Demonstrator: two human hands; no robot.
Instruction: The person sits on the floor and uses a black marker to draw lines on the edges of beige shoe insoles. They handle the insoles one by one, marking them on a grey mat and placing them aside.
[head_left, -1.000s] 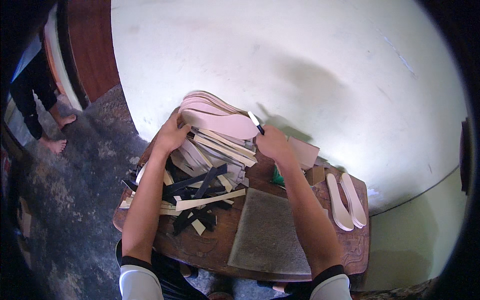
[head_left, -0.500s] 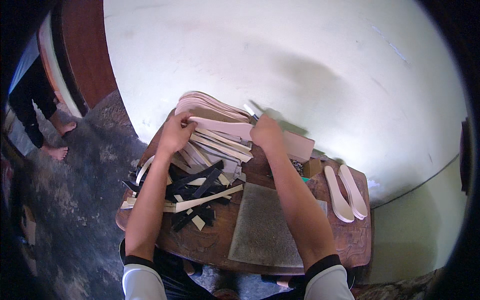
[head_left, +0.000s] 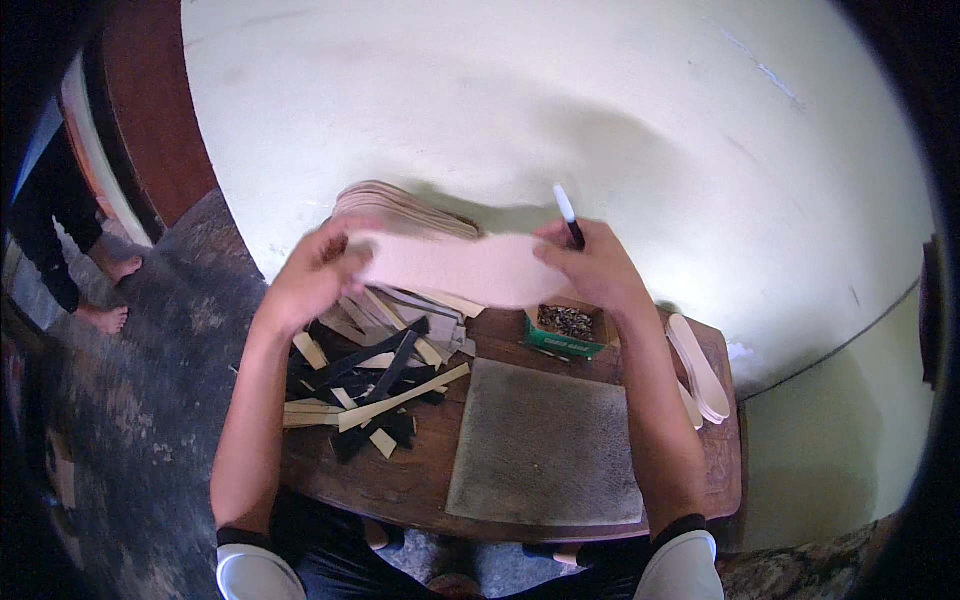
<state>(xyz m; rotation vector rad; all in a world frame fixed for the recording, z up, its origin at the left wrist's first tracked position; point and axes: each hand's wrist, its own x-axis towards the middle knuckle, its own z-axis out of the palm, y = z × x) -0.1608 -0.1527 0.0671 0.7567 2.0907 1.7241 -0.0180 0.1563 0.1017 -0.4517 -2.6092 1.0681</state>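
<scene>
A pale pink insole (head_left: 455, 268), slightly blurred, is held flat side toward me above the table. My left hand (head_left: 312, 278) is closed on its left end, thumb and fingers pinching the edge. At the other end my right hand (head_left: 600, 268) grips the insole too. A pen (head_left: 565, 205), white above and dark below, sticks up from between the right fingers. Behind the left hand lies a stack of similar insoles (head_left: 385, 205) against the wall. Below the insole are grey and cream strips (head_left: 430, 320), partly hidden by it.
Black and cream offcuts (head_left: 395, 375) pile up on the table's (head_left: 350, 495) left. A grey square mat (head_left: 545, 450) lies in front of me. Beyond it stands a green box (head_left: 565, 348) of small dark pieces. More insoles (head_left: 700, 365) lie at right. Someone's bare feet (head_left: 105, 318) show far left.
Both hands have brought the insole up and nearer, its flat face now showing. My right hand has moved right to its end, with the pen upright, uncovering the green box.
</scene>
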